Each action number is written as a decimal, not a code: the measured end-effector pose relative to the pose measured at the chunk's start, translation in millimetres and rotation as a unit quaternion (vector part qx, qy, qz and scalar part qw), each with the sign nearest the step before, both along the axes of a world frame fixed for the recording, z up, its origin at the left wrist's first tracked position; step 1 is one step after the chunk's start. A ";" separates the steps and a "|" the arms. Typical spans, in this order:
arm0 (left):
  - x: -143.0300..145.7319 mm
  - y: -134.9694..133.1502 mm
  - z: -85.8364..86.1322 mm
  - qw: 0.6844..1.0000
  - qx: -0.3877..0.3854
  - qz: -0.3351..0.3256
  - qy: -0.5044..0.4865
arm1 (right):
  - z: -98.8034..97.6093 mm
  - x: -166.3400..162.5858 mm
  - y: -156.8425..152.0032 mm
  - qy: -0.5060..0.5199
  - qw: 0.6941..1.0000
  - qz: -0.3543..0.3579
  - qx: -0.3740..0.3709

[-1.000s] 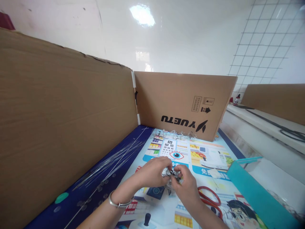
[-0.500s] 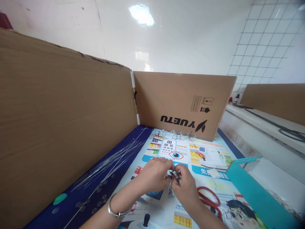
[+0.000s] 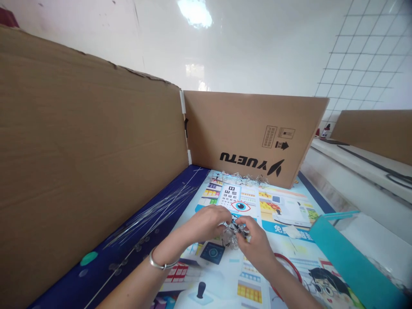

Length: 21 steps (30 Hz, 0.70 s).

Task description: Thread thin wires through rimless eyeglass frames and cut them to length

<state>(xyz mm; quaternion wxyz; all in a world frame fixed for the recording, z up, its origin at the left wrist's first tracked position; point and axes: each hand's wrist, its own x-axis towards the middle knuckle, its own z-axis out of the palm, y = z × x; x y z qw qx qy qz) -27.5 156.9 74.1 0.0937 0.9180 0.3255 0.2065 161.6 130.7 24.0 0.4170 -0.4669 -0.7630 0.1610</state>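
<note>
A small cluster of clear, shiny looped pieces with dark bits [image 3: 230,237] is held over the printed table cover [image 3: 225,274]. My left hand [image 3: 210,221], with a silver bangle at its wrist, pinches the cluster from the left and above. My right hand [image 3: 255,242] grips it from the right between thumb and fingers. Both hands nearly meet, and the fingertips partly hide the cluster. Red scissor handles [image 3: 298,271] lie beside my right forearm, which covers part of them.
Cardboard panels stand at the left [image 3: 96,141] and back [image 3: 244,128]. Similar clear clusters [image 3: 241,177] line the back panel's foot. Thin straight wires [image 3: 151,219], clear discs [image 3: 117,267] and a green piece [image 3: 89,258] lie on the left. A teal box [image 3: 350,253] sits at right.
The clear cluster shows more between my hands, its loops now spread below my fingers. My right hand has shifted slightly right, and its forearm covers more of the scissors. The view has moved a little.
</note>
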 end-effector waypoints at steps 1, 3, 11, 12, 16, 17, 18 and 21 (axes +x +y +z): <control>-1.2 0.9 -0.5 1.000 -0.004 -0.003 -0.002 | -0.2 0.3 0.2 0.000 1.000 0.004 -0.002; -2.9 1.9 -0.8 1.000 -0.010 -0.007 -0.009 | -0.4 1.0 0.3 0.000 1.000 0.011 -0.006; -8.9 7.6 -4.9 0.999 -0.024 -0.014 -0.036 | 2.1 2.2 0.4 0.014 1.000 0.014 -0.022; -9.9 8.5 -5.3 0.999 -0.024 -0.011 -0.039 | 2.7 2.5 0.5 0.016 0.999 0.015 -0.024; -13.8 10.4 -5.4 0.999 -0.028 -0.004 -0.047 | 4.2 4.4 1.0 0.027 0.999 0.012 -0.037; -14.7 10.5 -5.3 0.998 -0.030 -0.004 -0.047 | 4.2 5.1 1.2 0.028 0.999 0.013 -0.037; -15.4 10.5 -5.3 0.998 -0.032 -0.003 -0.048 | 4.1 5.8 1.5 0.029 0.999 0.015 -0.036; -17.1 10.9 -5.9 0.998 -0.036 0.004 -0.050 | 3.7 7.9 2.5 0.032 0.999 0.015 -0.040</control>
